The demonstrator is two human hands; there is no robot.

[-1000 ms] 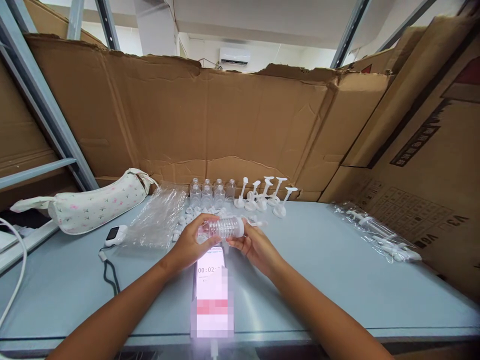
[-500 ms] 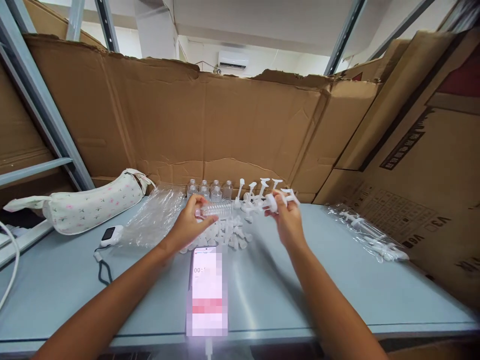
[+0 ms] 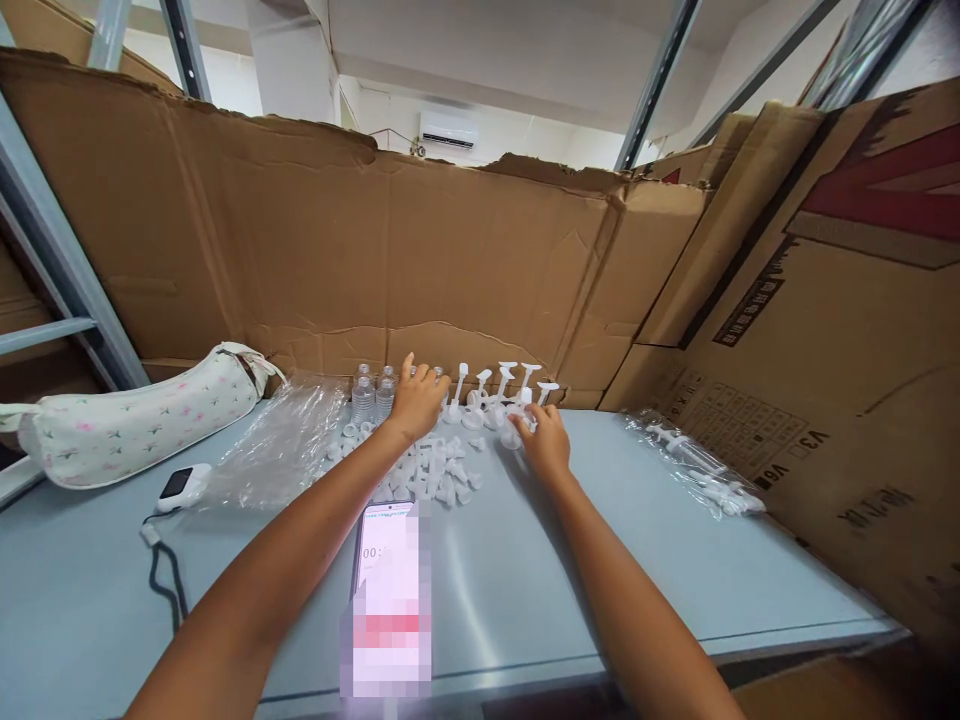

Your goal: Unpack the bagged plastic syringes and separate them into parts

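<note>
My left hand (image 3: 418, 402) reaches among the small clear plastic bottles (image 3: 364, 398) at the back, its fingers bent. What it holds, if anything, is hidden behind the fingers. My right hand (image 3: 547, 440) is closed at the fingertips on a translucent white pump top (image 3: 513, 430), low over the table. Beside it several white pump tops (image 3: 480, 400) stand upright with their nozzles up. Loose small white plastic pieces (image 3: 427, 468) lie in a pile in front of my left hand.
A phone (image 3: 390, 590) showing a timer lies near the front edge. To the left are a clear plastic bag (image 3: 274, 445), a small white device (image 3: 184, 487) and a patterned white pouch (image 3: 142, 415). Bagged white parts (image 3: 694, 460) lie right, by a cardboard box (image 3: 847, 400).
My left hand has moved forward and right to the bottles; the bottle it held no longer shows. My right hand has lowered the pump top beside the standing ones. The view has shifted.
</note>
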